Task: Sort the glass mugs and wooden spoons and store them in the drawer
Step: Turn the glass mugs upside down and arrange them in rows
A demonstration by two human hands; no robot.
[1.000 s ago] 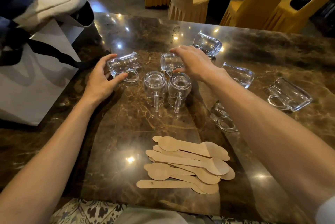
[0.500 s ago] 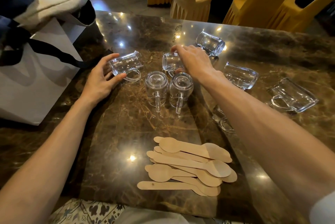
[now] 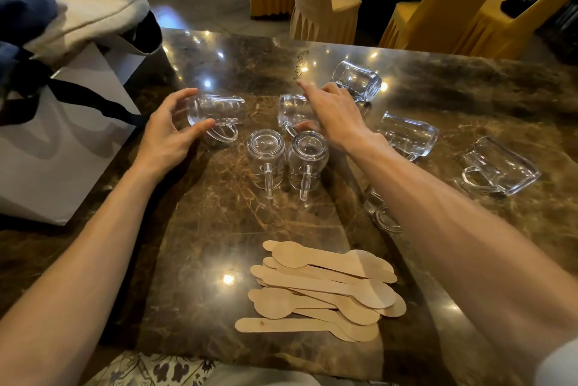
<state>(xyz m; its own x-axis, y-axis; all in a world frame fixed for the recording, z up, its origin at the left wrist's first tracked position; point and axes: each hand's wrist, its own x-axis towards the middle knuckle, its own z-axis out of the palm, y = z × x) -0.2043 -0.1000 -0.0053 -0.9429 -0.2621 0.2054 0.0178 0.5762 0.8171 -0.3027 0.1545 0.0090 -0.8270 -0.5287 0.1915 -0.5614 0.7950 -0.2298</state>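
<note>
Two clear glass mugs (image 3: 266, 154) stand upturned between the hands, left hand (image 3: 165, 138) gripping a tipped mug (image 3: 219, 110), right hand (image 3: 336, 118) a second tipped mug (image 3: 291, 110), four loose mugs (image 3: 406, 133) lying rightward, pale wooden spoons (image 3: 322, 288) piled nearer, storing apparently all ahead.

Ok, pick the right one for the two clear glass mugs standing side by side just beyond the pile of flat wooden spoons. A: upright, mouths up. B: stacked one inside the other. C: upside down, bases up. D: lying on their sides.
C: the two clear glass mugs stand mouth-down on the brown marble table, round bases up, handles toward the pile of flat wooden spoons.
</note>
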